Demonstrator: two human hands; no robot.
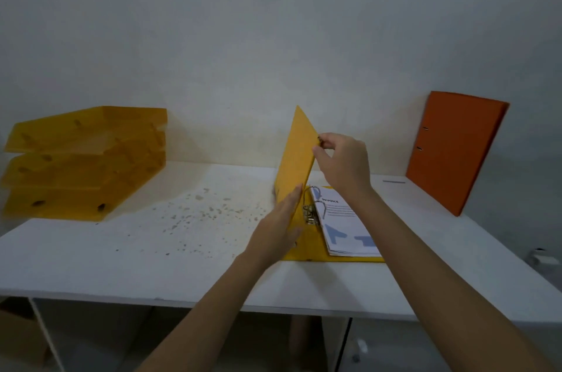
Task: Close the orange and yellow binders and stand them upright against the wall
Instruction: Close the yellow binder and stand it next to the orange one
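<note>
The yellow binder (pixel 296 155) lies on the white table (pixel 121 256) with its front cover raised almost upright. Inside it, the metal rings (pixel 313 207) and a stack of invoice sheets (pixel 343 225) show. My right hand (pixel 343 165) pinches the free edge of the raised cover near its top. My left hand (pixel 279 228) rests flat against the cover's outer face near the spine. The orange binder (pixel 453 149) is closed and stands leaning against the wall at the right.
A stack of yellow letter trays (pixel 85 161) sits at the table's far left. Small specks dot the table's middle (pixel 197 213). A short dark strip (pixel 393 181) lies near the orange binder. The table's front edge (pixel 213 301) runs below my forearms.
</note>
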